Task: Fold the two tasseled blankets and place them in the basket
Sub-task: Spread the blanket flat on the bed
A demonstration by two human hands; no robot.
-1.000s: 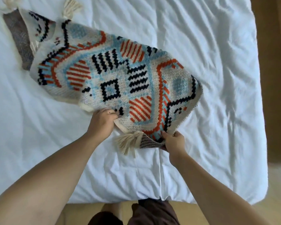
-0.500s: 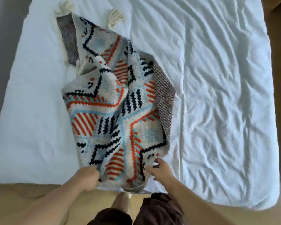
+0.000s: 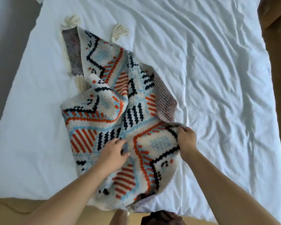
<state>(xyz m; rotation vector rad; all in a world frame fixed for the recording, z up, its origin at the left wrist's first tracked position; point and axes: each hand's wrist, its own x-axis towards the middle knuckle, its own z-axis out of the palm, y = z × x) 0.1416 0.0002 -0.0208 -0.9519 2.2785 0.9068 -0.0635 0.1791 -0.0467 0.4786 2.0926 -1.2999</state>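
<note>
Blanket [image 3: 104, 124] sits crumpled on the white bed [image 3: 217, 78], near edge hanging just over the side toward you. It's a knit throw, orange/blue/black geometric face up, dark woven backing showing where the edges flip over. Cream tassels [image 3: 119, 30] lie on the sheet at the far end, so that end is anchored by its own weight while you work the near half.

Your right hand [image 3: 186, 140] has fingers curled round the right-hand edge, pinching it and lifting it slightly off the sheet. That exposes the backing fold just beyond your fingers. My read: you're holding that edge to pull the panel flat or carry it across for a fold.

Your left hand [image 3: 113, 151] lies mid-panel with fingers fairly straight, pressing down on the fabric, not gripping. Looks like a hold-down so the cloth doesn't drag while the right side pulls.

Left half has a rolled-over hump near the middle; it needs smoothing before any crease will sit square.

Progress: early, I'd say. No clean fold yet. Only one blanket in view; no second one and no basket visible.

Risk: the overhang may slide off the bed.
</note>
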